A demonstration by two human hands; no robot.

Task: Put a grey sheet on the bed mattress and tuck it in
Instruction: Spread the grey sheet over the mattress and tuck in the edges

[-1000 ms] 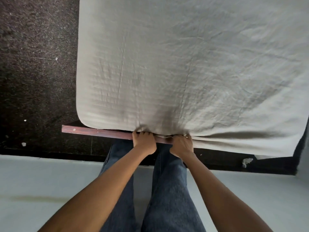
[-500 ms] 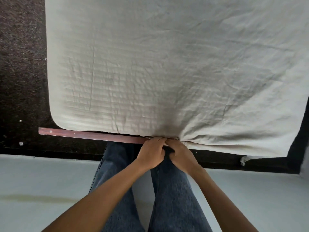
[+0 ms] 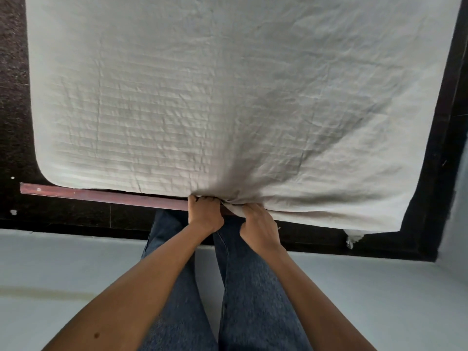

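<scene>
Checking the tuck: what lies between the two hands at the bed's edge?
A bunched fold of the grey sheet, gripped by the left hand and right hand; head view.

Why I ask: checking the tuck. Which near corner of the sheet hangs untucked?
The near right corner: its edge hangs free, while the near left corner is rounded and taut.

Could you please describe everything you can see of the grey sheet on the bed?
The grey sheet is pale, matte cloth, spread flat and creased all over, with faint parallel ridges showing through from beneath. The left hand and right hand grip its near edge, bunching folds that fan outward. Left of them the edge runs snug along the reddish wooden rail and rounds a corner; to their right it hangs loose, ending in a free corner.
</scene>
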